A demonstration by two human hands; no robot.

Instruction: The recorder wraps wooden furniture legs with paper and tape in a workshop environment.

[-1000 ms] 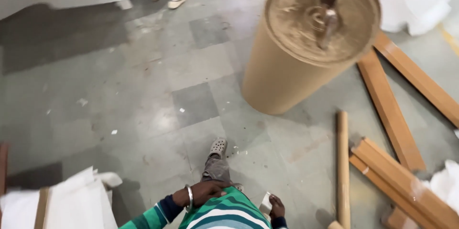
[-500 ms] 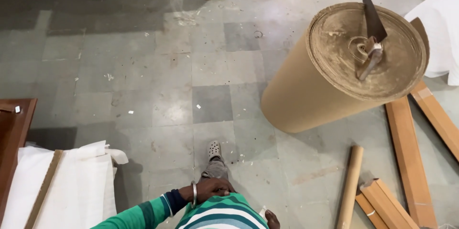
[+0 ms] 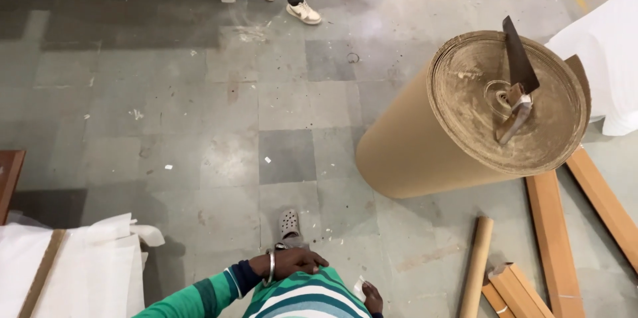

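Resting on the striped shirt (image 3: 302,298), left hand (image 3: 292,263); small white label (image 3: 359,287) at right hand (image 3: 372,297).

The person wears a green, white and teal striped long-sleeved top, a metal bangle (image 3: 270,268) above the left grip (image 3: 297,262), and a grey perforated clog (image 3: 289,224).

place: I see a packing workshop
floor: worn grey tiles (image 3: 199,92), scraps strewn
two o'clock: huge brown paper roll (image 3: 425,138)
four o'clock: wooden planks (image 3: 551,238), cardboard tube (image 3: 476,265)
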